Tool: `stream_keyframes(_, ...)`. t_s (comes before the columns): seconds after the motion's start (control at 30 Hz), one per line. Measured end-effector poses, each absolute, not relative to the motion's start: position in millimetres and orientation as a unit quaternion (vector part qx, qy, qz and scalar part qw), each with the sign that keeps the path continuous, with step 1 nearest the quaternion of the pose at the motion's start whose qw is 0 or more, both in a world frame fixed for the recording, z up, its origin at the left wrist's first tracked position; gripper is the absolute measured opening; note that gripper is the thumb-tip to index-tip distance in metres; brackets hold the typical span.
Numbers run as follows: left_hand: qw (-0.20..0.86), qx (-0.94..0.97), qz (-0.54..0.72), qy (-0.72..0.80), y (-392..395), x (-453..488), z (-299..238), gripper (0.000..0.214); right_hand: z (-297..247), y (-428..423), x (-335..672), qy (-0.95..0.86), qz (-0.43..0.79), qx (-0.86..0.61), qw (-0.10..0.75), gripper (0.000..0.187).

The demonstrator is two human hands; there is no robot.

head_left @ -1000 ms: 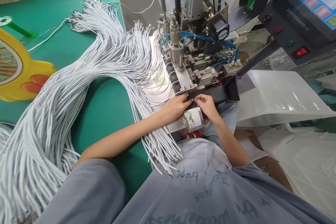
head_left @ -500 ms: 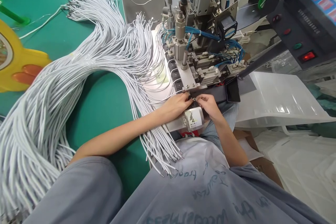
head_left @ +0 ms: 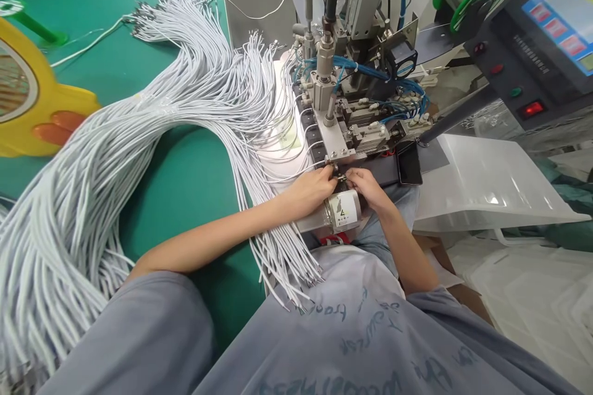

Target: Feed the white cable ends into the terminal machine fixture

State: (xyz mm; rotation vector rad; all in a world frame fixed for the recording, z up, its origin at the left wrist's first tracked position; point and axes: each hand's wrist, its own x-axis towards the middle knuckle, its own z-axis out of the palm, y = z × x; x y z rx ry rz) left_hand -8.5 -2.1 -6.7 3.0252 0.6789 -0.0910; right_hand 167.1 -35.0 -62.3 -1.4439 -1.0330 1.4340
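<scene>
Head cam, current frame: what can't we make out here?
All head view.
The small part pinched between left hand and right hand: tiny, mostly covered by fingers.
The touchscreen: text blurred, cut off by the right edge.
The label under the hands: print too small.
The white cable bundle: near end hidden by the sleeve, cut by the left edge.

Light was bright and even, casting only soft shadows on the green table (head_left: 185, 191). Glare washed out the white tray (head_left: 486, 179) and the white cables (head_left: 139, 136) near the machine (head_left: 352, 123). The picture's edges bowed outward.
</scene>
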Motion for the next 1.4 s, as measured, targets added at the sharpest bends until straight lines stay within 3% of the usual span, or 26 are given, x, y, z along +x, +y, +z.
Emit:
stream_keyframes(0.13, 0.017, 0.955, -0.084, 0.283, -6.2, -11.3, 0.9, 0.019, -65.3, -33.6, 170.0, -0.48, 0.503, -0.587, 0.415, 0.024)
stream_keyframes(0.3, 0.024, 0.941, -0.075, 0.328, -1.8, -11.2, 2.2, 0.021, -49.4, -64.5, 163.5, -0.507, 0.249, -0.684, 0.462, 0.022)
stream_keyframes(0.37, 0.01, 0.931, -0.063, 0.359, 1.9, -11.6, 1.2, 0.021, -38.5, -88.0, 148.2, -0.514, 0.212, -0.682, 0.475, 0.023)
stream_keyframes(0.6, 0.001, 0.923, -0.069, 0.378, 9.0, -14.3, 1.1, 0.026, -36.4, -136.8, 81.5, -0.64, 0.42, -0.589, 0.26, 0.006)
stream_keyframes(0.77, 0.018, 0.933, -0.04, 0.358, -1.6, -10.8, 6.6, 0.025, -41.7, -134.6, 76.7, -0.625, 0.434, -0.595, 0.262, 0.016)
stream_keyframes(0.87, 0.094, 0.961, 0.047, 0.255, -19.4, -8.4, 9.2, 0.024, -34.9, -134.6, 90.2, -0.637, 0.395, -0.607, 0.263, 0.012)
stream_keyframes(0.97, 0.231, 0.953, 0.128, 0.147, -33.3, -7.3, 7.3, 0.034, -24.7, -131.6, 115.0, -0.615, 0.378, -0.622, 0.302, 0.018)
stream_keyframes(1.07, 0.329, 0.917, 0.164, 0.152, -33.0, -7.4, 0.9, 0.04, -13.8, -122.3, 141.9, -0.554, 0.381, -0.631, 0.386, 0.01)
stream_keyframes(1.27, 0.361, 0.89, 0.223, 0.168, -19.5, -6.9, -5.0, 0.029, 0.2, -108.4, 154.6, -0.435, 0.365, -0.612, 0.55, 0.019)
stream_keyframes(1.4, 0.356, 0.885, 0.255, 0.156, -19.9, -8.0, 2.0, 0.026, 4.0, -108.9, 141.3, -0.403, 0.327, -0.617, 0.591, 0.013)
